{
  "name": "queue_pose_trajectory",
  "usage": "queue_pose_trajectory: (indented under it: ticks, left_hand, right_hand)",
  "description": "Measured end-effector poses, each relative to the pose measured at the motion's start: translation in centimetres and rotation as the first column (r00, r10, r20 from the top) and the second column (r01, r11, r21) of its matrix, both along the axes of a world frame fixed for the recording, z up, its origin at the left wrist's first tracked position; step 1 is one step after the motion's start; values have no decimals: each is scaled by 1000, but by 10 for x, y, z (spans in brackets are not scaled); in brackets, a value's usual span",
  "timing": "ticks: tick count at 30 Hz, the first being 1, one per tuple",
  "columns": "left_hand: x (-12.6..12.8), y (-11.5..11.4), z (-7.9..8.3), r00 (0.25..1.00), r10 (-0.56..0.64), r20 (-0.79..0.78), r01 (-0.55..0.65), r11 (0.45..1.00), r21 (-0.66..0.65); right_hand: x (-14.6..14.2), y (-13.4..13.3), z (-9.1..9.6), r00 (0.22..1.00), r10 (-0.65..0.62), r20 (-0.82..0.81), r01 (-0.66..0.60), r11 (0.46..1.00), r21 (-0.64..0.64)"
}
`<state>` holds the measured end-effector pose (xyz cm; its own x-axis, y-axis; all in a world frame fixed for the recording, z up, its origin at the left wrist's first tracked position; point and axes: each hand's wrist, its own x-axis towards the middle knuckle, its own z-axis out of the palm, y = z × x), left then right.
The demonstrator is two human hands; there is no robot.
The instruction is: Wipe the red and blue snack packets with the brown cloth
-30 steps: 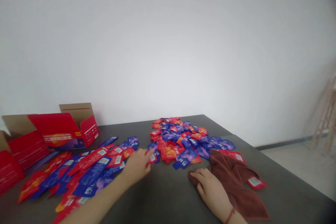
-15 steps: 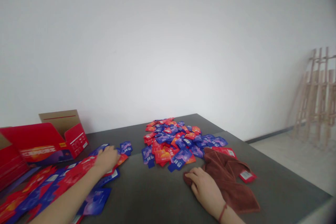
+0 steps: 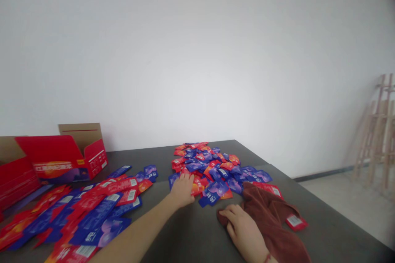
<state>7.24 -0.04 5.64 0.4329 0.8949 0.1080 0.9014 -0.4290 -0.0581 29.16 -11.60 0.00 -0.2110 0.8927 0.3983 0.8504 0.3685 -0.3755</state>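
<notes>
Far left on the dark grey tabletop (image 3: 321,218) stands an opened red cardboard box (image 3: 61,160), its brown inner flap upright, with a second red box (image 3: 17,181) just beside it, cut off by the edge of my view. In front of them lies a spread of red and blue sachets (image 3: 89,213), overlapping, many with barcodes showing. My left arm reaches just past that spread, and my left grip (image 3: 182,191) is open, palm down, its fingertips (image 3: 185,177) touching the near edge of the big heap of red and blue sachets (image 3: 205,166) in the middle of the tabletop. My right grip (image 3: 242,230) rests on a crumpled brown towel (image 3: 270,213), fingers loosely curled over its edge (whether they pinch the cloth I cannot tell). The towel lies against the heap's right side, partly over a red sachet (image 3: 267,189), and another red sachet (image 3: 295,222) sits just beside it. Farther right, a wooden frame (image 3: 375,131) stands on the floor (image 3: 339,201) near the white wall (image 3: 197,49).
</notes>
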Motion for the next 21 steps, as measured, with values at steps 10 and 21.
queue_pose_trajectory:
  ticks: [10,21]
  left_hand:
    - [-42,-83,-6,982,-29,189,81,958,-274]
    - [-27,-82,-21,917,-379,124,393,912,-121]
  right_hand:
    - [3,0,-2,999,29,31,-29,1000,3]
    - [6,2,-1,1000,-12,-21,13,999,41]
